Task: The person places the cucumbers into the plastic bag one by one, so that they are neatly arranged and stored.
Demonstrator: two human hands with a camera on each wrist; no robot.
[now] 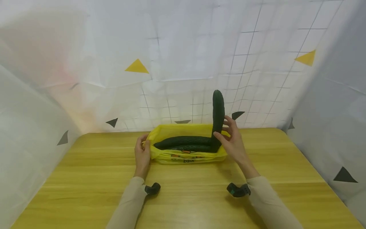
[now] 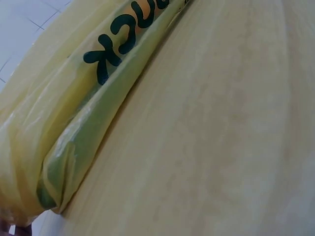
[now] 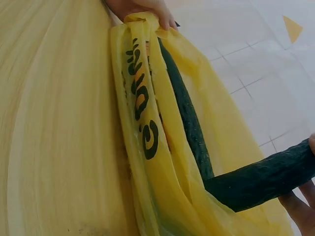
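Observation:
A yellow plastic bag (image 1: 183,129) lies on its side on the table, its mouth spread wide. Inside it, two dark green cucumbers (image 1: 183,140) lie lengthwise, side by side. At the right end of the bag, my right hand (image 1: 233,144) grips another cucumber (image 1: 218,108) between thumb and fingers. That cucumber stands nearly upright, its lower end inside the bag mouth. My left hand (image 1: 142,156) holds the bag's left end by its edge, as the right wrist view also shows. In the left wrist view, dark printing marks the bag's front (image 2: 74,142), and only a sliver of fingers appears.
The wooden table (image 1: 183,197) extends in front of the bag and to both sides. Behind it hangs a white sheet (image 1: 183,63) with grid lines and triangles, close to the table's back edge. Dark wrist cameras (image 1: 239,190) are strapped at both cuffs.

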